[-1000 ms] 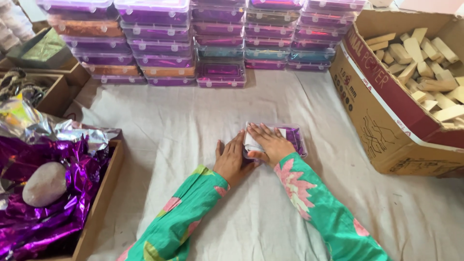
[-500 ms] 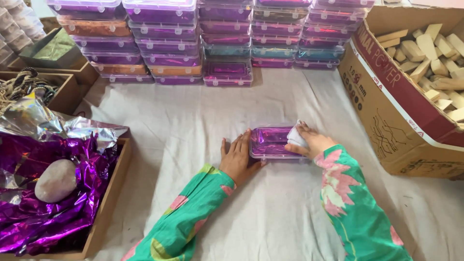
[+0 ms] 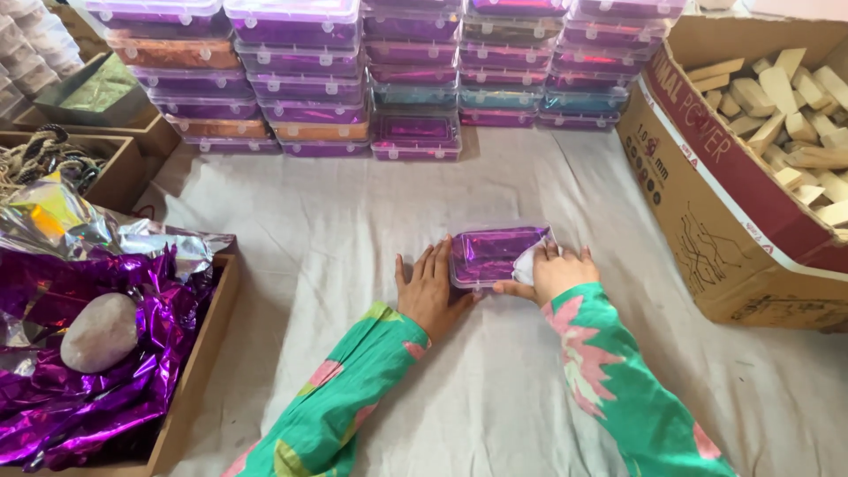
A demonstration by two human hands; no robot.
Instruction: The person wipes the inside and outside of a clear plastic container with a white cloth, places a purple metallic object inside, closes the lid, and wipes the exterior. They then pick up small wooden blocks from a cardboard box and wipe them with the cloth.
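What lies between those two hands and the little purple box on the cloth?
Nothing visible. The left hand rests against the near left corner of the clear purple box, and the right hand lies on its right end, fingers over a bit of white there.

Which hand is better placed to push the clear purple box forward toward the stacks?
Right, probably. The right hand lies on the near right corner of the clear purple box, fingers on its lid. The left hand rests flat on the cloth beside the box's left end, touching only its edge.

purple box [image 3: 495, 256] (clear-lidded), stacked boxes [image 3: 353, 71] behind
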